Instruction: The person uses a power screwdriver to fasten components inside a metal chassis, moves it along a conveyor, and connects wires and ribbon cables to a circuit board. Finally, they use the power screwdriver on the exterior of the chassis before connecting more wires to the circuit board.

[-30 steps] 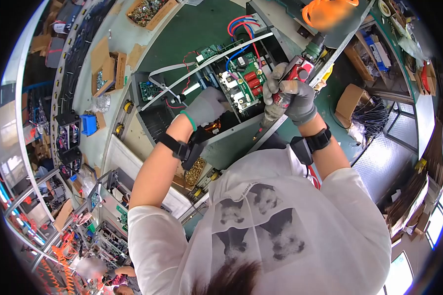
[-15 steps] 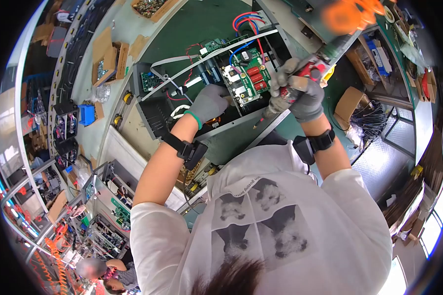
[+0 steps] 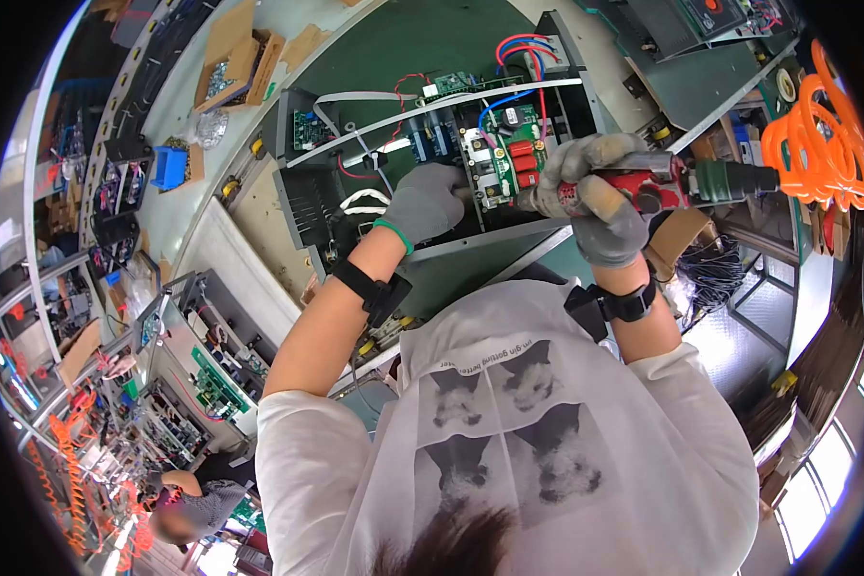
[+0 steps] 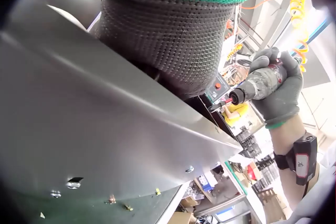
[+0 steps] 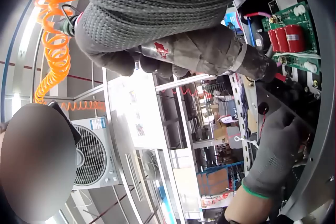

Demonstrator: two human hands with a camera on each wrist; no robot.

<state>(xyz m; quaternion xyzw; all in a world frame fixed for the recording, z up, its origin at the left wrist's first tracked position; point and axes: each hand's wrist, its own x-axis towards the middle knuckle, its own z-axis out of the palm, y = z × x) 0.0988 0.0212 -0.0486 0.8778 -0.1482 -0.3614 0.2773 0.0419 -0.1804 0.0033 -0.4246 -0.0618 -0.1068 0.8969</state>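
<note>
A dark metal chassis lies on the green table, a circuit board with red components inside it. The gloved left hand reaches over the chassis's near wall; its fingertips are hidden inside, and what they touch cannot be seen. In the right wrist view that left hand is beside the board. The gloved right hand grips a red and grey air driver, held nearly level at the board's right. Its wrapped front end points into the chassis, near the left hand.
An orange coiled hose joins the driver's rear at the right. Red and blue wires arch over the chassis's far corner. A cardboard box and a blue bin stand to the left; another person is at lower left.
The driver has swung from a slant to nearly level, its front end rising from below the chassis edge to the board's side. The hose has shifted right. The left hand stays in the chassis.
</note>
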